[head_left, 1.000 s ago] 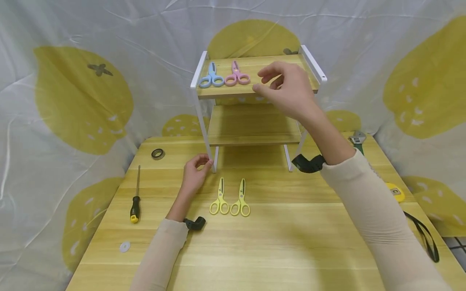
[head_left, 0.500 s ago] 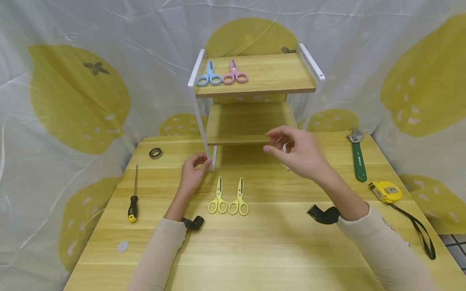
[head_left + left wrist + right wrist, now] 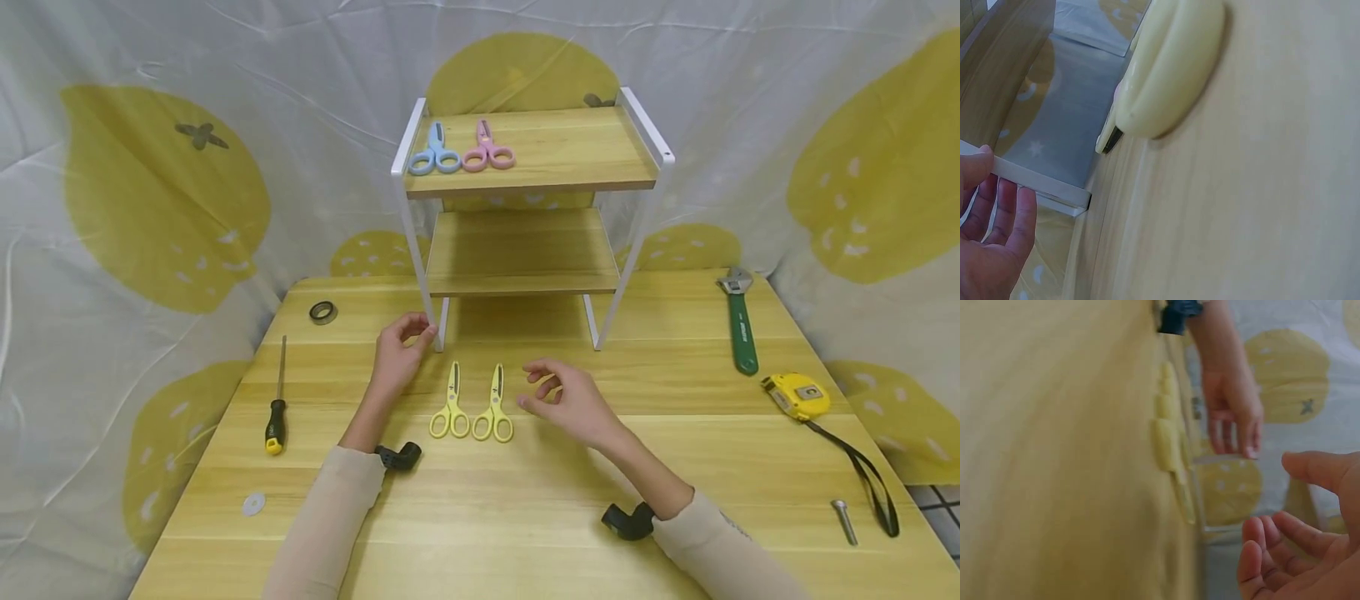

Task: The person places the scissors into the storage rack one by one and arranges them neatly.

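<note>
My left hand [image 3: 400, 350] grips the front left leg of a white-framed, two-tier wooden shelf [image 3: 525, 185]; in the left wrist view the thumb lies on one side of the white leg [image 3: 1047, 181] and the fingers on the other. My right hand [image 3: 567, 402] is over the table, fingers loosely bent and holding nothing, just right of two yellow scissors. The left yellow scissors [image 3: 452, 404] and right yellow scissors [image 3: 495, 408] lie side by side, blades pointing at the shelf. Blue scissors [image 3: 435, 154] and pink scissors [image 3: 487, 150] rest on the top board's left half.
On the table's left lie a tape roll [image 3: 323, 313], a screwdriver [image 3: 277, 408] and a washer [image 3: 253, 504]. To the right are an adjustable wrench [image 3: 741, 329], a yellow tape measure [image 3: 798, 397] with a black strap, and a bolt [image 3: 844, 522]. A lemon-print curtain [image 3: 300, 125] hangs behind.
My right hand has come down from the shelf's top board, past the lower board, to beside the yellow scissors. The left hand stays at the shelf leg.
</note>
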`<state>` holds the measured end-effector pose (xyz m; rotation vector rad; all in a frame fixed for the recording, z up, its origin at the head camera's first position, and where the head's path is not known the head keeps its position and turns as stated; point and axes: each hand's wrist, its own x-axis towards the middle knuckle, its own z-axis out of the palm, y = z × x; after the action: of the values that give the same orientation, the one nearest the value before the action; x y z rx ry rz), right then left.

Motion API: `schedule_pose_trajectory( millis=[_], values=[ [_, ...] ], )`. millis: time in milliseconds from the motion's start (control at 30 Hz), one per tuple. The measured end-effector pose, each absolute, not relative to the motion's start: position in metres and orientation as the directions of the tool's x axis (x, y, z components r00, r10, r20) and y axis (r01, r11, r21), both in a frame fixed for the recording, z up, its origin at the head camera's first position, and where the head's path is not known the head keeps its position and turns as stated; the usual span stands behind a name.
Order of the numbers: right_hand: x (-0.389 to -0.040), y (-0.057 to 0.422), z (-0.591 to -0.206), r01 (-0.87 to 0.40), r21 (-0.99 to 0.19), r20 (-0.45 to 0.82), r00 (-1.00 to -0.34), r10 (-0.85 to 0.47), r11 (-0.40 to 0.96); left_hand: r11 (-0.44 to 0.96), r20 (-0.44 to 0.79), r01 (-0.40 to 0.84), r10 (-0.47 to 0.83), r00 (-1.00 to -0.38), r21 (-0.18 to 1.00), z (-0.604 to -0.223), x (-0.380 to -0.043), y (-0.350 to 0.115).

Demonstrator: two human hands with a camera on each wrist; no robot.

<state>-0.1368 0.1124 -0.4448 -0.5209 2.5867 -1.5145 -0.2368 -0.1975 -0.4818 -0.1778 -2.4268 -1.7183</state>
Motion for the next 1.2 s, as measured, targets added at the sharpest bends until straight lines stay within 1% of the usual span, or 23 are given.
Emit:
schedule_pose_trajectory(
  millis=[167,433,500,633,933,1200],
  values=[
    [-0.135,0.102,-0.465,-0.191,-0.882,0.041,-0.942,-0.334,0.431,0.327,0.187,0.175,-0.006,-0.982,0.929,-0.479,-0.238,-0.196],
    [-0.132,0.091,-0.476,-0.092,-0.887,-0.057,-0.95,-0.306,0.452,0.338,0.165,0.159,0.012,-0.986,0.927,-0.475,-0.242,-0.195],
    [-0.131,0.089,-0.48,-0.086,-0.884,-0.068,-0.949,-0.309,0.459,0.332,0.167,0.162,0.014,-0.986,0.929,-0.476,-0.242,-0.195],
    [-0.129,0.086,-0.486,-0.098,-0.869,-0.07,-0.946,-0.316,0.485,0.329,0.175,0.169,0.013,-0.985,0.929,-0.477,-0.24,-0.195],
    [-0.121,0.078,-0.494,-0.187,-0.8,-0.028,-0.937,-0.347,0.57,0.354,0.171,0.16,0.0,-0.985,0.922,-0.48,-0.234,-0.199],
    [-0.119,0.076,-0.495,-0.214,-0.764,-0.007,-0.94,-0.34,0.608,0.364,0.18,0.17,0.005,-0.984,0.916,-0.479,-0.234,-0.198]
  ],
)
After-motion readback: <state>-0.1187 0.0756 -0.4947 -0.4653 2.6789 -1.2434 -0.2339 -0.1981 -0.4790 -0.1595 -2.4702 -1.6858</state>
